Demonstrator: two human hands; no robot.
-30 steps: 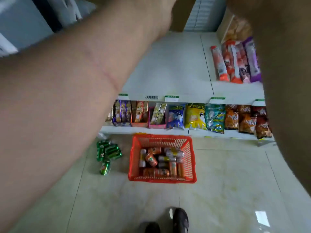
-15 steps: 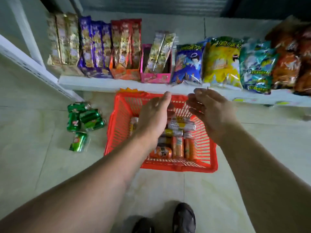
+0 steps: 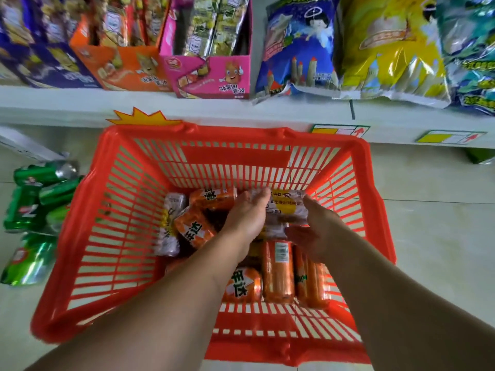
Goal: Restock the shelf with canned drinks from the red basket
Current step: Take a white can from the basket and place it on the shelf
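Observation:
The red basket (image 3: 235, 133) stands on the floor against the bottom shelf (image 3: 53, 108). Inside lie several orange cans (image 3: 278, 271) and a pale can (image 3: 171, 223) on its side. Both of my hands are down in the basket. My right hand (image 3: 317, 232) cups a pale can with a yellow label (image 3: 288, 207), thumb on its right end and fingers below it. My left hand (image 3: 249, 214) lies flat with straight fingers, its tips touching that can's left end, over the orange cans (image 3: 197, 230).
Several green cans (image 3: 29, 207) lie on the floor left of the basket. The shelf above holds a pink snack box (image 3: 214, 73), an orange box (image 3: 120, 65), a blue bag (image 3: 297, 44) and a yellow bag (image 3: 388, 46). Tiled floor (image 3: 434, 223) lies right of the basket.
The view has dropped from the upper shelf down to the basket. Both hands came down from above its rim into it and now meet at the pale can.

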